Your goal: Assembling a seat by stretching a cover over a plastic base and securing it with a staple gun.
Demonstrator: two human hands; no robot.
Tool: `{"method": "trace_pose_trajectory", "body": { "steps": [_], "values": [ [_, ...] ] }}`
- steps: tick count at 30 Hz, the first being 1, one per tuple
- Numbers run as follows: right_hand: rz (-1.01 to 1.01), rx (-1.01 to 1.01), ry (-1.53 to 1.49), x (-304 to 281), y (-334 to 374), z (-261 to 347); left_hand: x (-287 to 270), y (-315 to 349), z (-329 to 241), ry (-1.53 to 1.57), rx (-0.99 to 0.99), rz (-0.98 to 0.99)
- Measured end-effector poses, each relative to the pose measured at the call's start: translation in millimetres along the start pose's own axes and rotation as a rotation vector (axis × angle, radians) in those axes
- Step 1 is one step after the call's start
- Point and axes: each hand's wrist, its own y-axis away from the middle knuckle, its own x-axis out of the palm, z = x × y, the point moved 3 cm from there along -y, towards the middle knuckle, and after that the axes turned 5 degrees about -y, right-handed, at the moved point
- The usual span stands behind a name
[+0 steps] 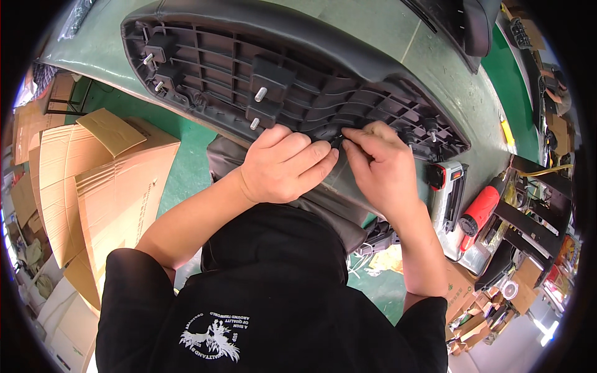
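A long padded cushion, perhaps a seat, lies with its black ribbed plastic underside [211, 57] up. Its smooth black leather-like cover [305, 30] wraps round the rim. Several metal bolts, such as one bolt [260, 94] near the middle, stand out of raised blocks. At the near edge, my left hand [287, 163] is closed, its fingers curled over the turned-in edge of the cover. Just right of it, my right hand [384, 163] pinches with thumb and forefinger at the same edge. What lies between those fingertips is too small to make out.
A staple gun [449, 193] and a red heat-gun-like tool [482, 206] lie on the workbench [398, 34] to the right. Open cardboard boxes [118, 199] stand at the left. Another black part [476, 28] sits at the far right. Dark grey material [224, 163] hangs below the bench edge.
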Motion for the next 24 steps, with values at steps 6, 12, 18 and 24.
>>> {"method": "trace_pose_trajectory", "body": {
  "steps": [6,12,18,24],
  "values": [
    [0.051,0.019,-0.008,2,-9,3,1,3,0,-0.022,-0.002,-0.006],
    [0.097,-0.279,0.294,11,-10,7,2,5,-2,-0.014,-0.005,-0.040],
    [0.198,-0.273,0.455,10,-3,5,2,11,0,-0.008,0.008,-0.043],
    [0.027,-0.116,0.190,18,9,-6,2,9,0,0.010,0.003,-0.055]
  ]
}}
